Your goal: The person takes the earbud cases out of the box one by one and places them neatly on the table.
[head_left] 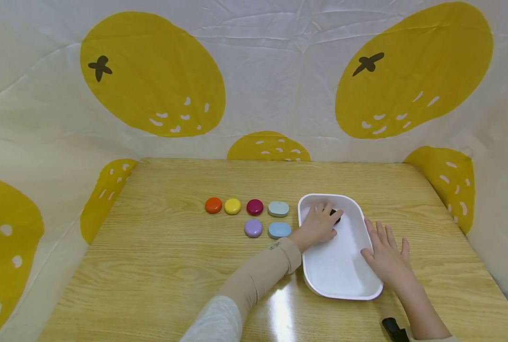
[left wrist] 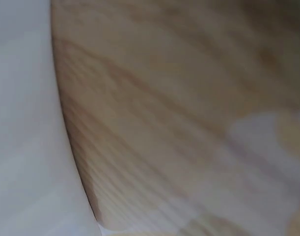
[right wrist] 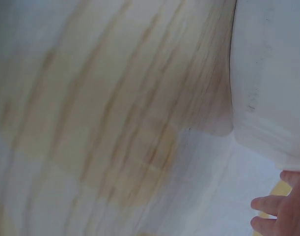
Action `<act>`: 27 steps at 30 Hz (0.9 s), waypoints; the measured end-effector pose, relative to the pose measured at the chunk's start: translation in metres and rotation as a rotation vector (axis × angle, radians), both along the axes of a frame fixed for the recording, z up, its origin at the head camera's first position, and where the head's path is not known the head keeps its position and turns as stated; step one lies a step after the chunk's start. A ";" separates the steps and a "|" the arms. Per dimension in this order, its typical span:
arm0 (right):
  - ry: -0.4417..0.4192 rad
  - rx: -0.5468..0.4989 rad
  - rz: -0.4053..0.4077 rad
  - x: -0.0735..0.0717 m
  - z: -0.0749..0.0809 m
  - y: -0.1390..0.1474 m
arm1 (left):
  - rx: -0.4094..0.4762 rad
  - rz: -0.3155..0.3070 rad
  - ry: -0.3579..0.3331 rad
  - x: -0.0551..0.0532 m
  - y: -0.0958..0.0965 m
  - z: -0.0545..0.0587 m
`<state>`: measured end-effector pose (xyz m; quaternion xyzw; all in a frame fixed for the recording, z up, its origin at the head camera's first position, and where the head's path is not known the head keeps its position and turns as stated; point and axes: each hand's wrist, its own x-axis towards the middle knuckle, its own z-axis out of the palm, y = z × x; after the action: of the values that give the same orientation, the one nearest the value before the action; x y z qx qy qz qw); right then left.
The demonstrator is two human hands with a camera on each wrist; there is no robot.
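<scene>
My left hand (head_left: 319,225) reaches into a white tray (head_left: 340,273) near its far end, in the head view. Its fingers are spread over a small black object (head_left: 336,217), partly covering it; the thumb lies apart from it. At the tray's right side, my right hand (head_left: 386,256) touches the rim with its fingers extended and its thumb over the edge. Left of the tray sit a pale green oval piece (head_left: 278,209), a light blue oval piece (head_left: 279,230), a dark red round piece (head_left: 255,207) and a lilac round piece (head_left: 253,228).
A yellow round piece (head_left: 232,206) and an orange one (head_left: 213,205) continue the back row to the left. All stand on a wooden table (head_left: 164,266). Behind and beside it hangs a white cloth (head_left: 279,85) with yellow fruit prints. A black device (head_left: 394,328) is at the right wrist.
</scene>
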<state>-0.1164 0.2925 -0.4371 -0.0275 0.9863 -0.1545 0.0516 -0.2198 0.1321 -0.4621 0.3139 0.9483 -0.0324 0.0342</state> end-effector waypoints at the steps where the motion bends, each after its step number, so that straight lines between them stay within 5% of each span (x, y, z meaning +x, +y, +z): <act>1: 0.000 0.000 0.000 0.000 0.000 0.000 | 0.002 -0.003 -0.003 0.000 0.000 0.000; 7: 0.006 0.007 0.003 0.000 0.001 0.000 | 0.034 -0.022 -0.009 0.001 -0.002 0.000; 17: -0.003 0.003 -0.004 -0.001 0.000 0.000 | 0.079 -0.099 0.094 0.002 -0.006 0.005; 23: -0.006 0.004 -0.003 -0.001 0.001 0.000 | 0.143 -0.200 0.184 0.004 -0.026 0.029; 27: -0.011 0.007 0.002 0.000 0.001 0.001 | 0.209 -0.260 0.125 0.005 -0.054 0.048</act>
<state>-0.1166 0.2930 -0.4362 -0.0274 0.9865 -0.1512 0.0574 -0.2150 0.0784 -0.4142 0.4331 0.8982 0.0430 -0.0621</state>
